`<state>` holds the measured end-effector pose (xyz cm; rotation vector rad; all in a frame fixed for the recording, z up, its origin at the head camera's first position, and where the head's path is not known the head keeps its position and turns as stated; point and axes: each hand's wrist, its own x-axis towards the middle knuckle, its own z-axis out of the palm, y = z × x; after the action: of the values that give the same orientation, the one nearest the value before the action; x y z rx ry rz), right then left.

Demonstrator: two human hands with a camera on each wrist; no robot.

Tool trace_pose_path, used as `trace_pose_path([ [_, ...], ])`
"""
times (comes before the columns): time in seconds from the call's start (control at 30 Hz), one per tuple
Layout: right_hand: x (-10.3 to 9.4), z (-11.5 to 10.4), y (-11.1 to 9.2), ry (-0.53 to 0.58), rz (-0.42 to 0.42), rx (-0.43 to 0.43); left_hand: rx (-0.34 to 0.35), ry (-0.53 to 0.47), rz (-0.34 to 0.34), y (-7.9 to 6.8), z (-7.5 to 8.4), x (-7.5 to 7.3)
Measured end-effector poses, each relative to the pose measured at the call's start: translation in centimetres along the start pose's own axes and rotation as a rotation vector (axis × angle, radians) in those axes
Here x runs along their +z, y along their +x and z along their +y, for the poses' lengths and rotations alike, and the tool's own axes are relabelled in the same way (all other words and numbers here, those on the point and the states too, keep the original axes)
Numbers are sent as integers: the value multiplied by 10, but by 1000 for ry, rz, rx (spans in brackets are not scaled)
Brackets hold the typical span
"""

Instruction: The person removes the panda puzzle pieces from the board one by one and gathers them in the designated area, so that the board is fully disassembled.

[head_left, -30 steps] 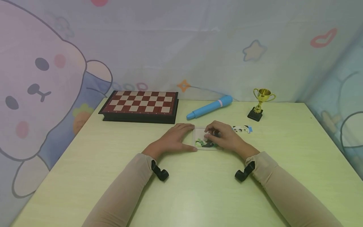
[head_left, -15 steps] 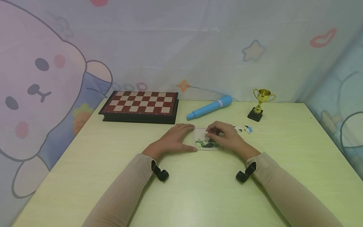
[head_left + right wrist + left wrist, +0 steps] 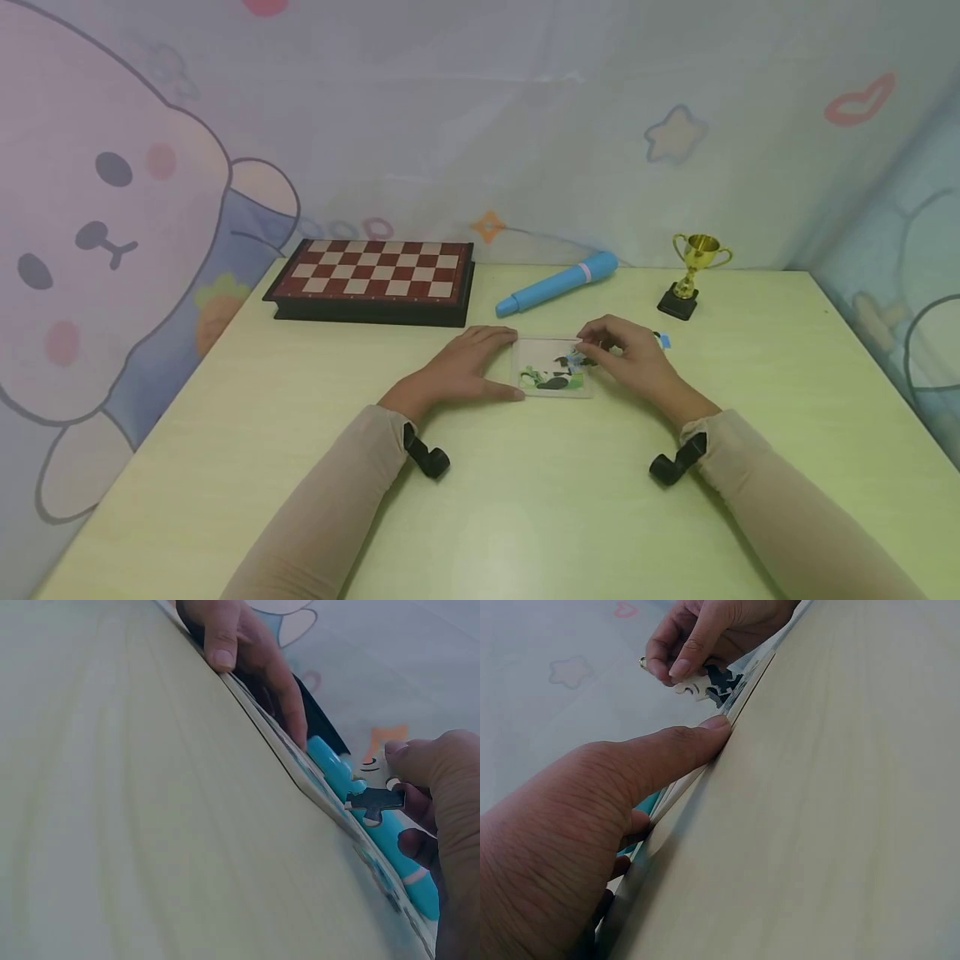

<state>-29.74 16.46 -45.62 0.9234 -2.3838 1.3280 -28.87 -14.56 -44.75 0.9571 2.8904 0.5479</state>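
Note:
My left hand (image 3: 465,367) holds the pale square puzzle tray (image 3: 535,352) at its left side, thumb at the near corner and fingers at the far one. Along the tray's near side lies a green, black and white picture strip (image 3: 552,380). Over the tray's right part, my right hand (image 3: 630,354) pinches a jigsaw piece (image 3: 376,799) between thumb and fingers. The right wrist view shows its knobs, a dark area and a white area with a small drawn line. Its white and black face (image 3: 720,681) also shows in the left wrist view, tilted above the tray.
More jigsaw pieces (image 3: 663,340) lie right of the tray, mostly hidden by my right hand. Behind stand a red-and-white checkered board box (image 3: 375,271) on the left and a gold trophy cup (image 3: 684,283) on the right. A blue toy microphone (image 3: 555,286) lies between them.
My right hand has moved right, from the tray's middle to its right edge, with the jigsaw piece, uncovering more of the tray and covering more loose pieces. My left hand stays put.

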Motion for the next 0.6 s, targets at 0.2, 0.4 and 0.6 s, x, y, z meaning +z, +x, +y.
trace_pose_path([
  [0.2,-23,4,-14,-42,61,71,3,-4,-5,1,1,-2],
  [0.4,-43,13,-29,-135,128,183,2,-9,-4,0,2,-3],
  [0.6,-56,15,-39,-163,141,207,2,-1,5,0,2,-2],
])
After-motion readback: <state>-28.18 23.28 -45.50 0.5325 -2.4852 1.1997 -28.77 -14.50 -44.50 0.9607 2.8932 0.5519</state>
